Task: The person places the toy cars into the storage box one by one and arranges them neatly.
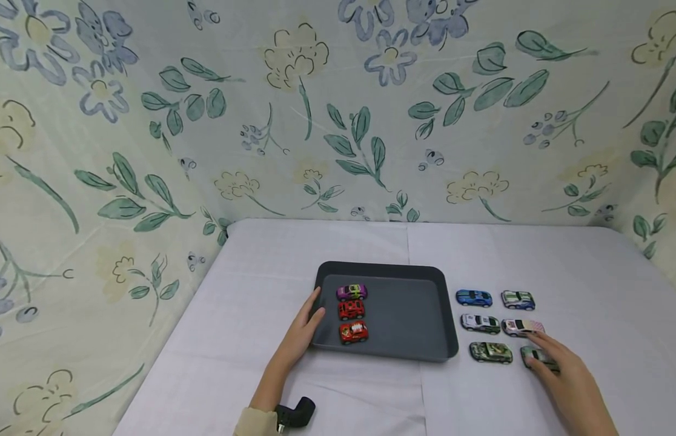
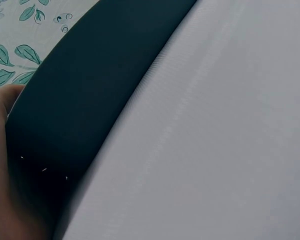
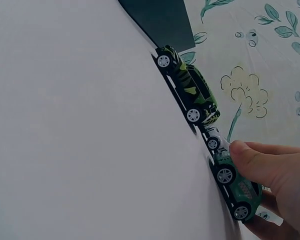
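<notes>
My left hand (image 1: 301, 330) holds the left rim of the dark grey tray (image 1: 403, 315), whose outer side fills much of the left wrist view. Inside the tray, along its left side, a purple toy car (image 1: 351, 292) and two red toy cars, one (image 1: 351, 310) behind the other (image 1: 353, 332), stand in a column. To the right of the tray, my right hand (image 1: 569, 375) pinches a green toy car (image 3: 240, 190) between thumb and fingers, partly covering it. Its wheels appear at the tabletop. A camouflage toy car (image 1: 490, 352) stands just left of it.
Beyond the green car are a pink-and-white car (image 1: 520, 327), a white police-style car (image 1: 480, 323), a blue car (image 1: 473, 297) and a white-and-green car (image 1: 518, 300). A white cloth (image 1: 207, 375) covers the table; floral fabric (image 1: 365, 121) hangs behind and at the sides.
</notes>
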